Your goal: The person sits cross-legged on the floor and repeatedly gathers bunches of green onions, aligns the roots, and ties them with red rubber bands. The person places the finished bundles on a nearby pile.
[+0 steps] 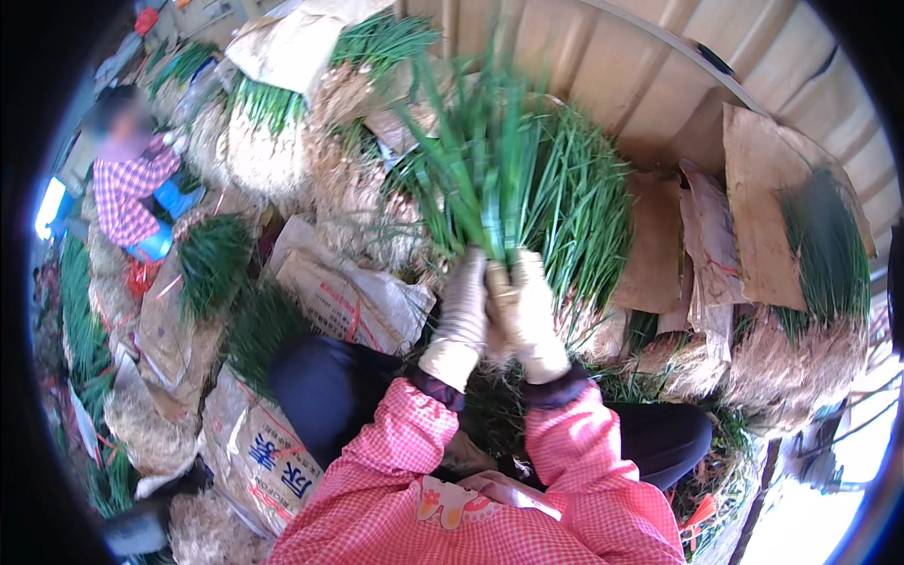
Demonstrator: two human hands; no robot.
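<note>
Scallion-like bunch (504, 202): one, long green leaves, blurred toward the tips. Location: between and just above both gloved hands, in their grasp. Long axis: roughly 12 to 6 o'clock, leaves toward 12, some fanning to 11; base toward 6, largely hidden by the gloves.

Left hand (460, 306): striped pale glove, wrapped narrowly about the lower stalks from the 9 o'clock side. Right hand (529, 306): pale glove, blurred, gripping likewise from the 3 o'clock side. Both in contact; neither clearly nearer. Exact finger placement: cannot tell.

Surroundings, from the hands: large leafy stack (589, 202), 1 o'clock, directly beside the held leaves; printed sack (353, 301), 9 o'clock; brown cardboard sheet (650, 245), 2 o'clock; ribbed wall (574, 47), 12 to 1 o'clock, beyond.
</note>
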